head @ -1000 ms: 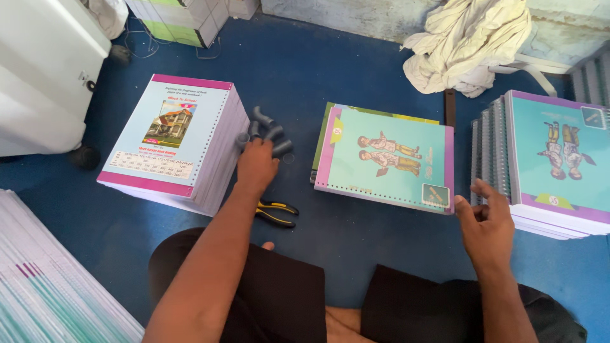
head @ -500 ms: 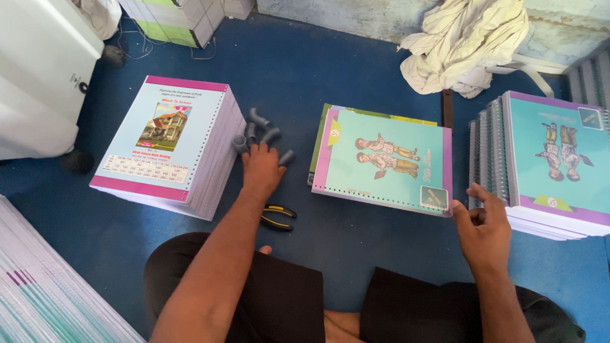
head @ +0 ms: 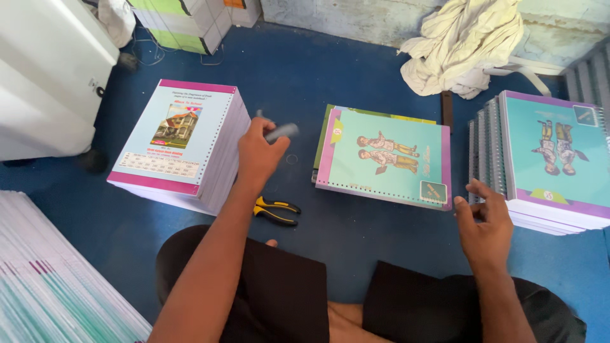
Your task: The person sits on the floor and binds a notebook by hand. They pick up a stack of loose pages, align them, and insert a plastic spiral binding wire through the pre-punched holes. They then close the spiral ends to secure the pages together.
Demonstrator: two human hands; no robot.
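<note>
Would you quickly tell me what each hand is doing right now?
Left hand: closed around a small grey piece, lifted above the blue floor.
Right hand: open, holding nothing, beside the stack of books.

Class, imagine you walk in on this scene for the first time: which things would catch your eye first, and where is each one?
First come the bright booklets on the blue floor: a tall pink-edged stack at left, a thin turquoise pile in the middle, and a purple-edged stack at right. Between the left and middle piles, the left hand holds a small grey object, with yellow-handled pliers lying just below it. The right hand hovers empty beside the right stack.
</note>
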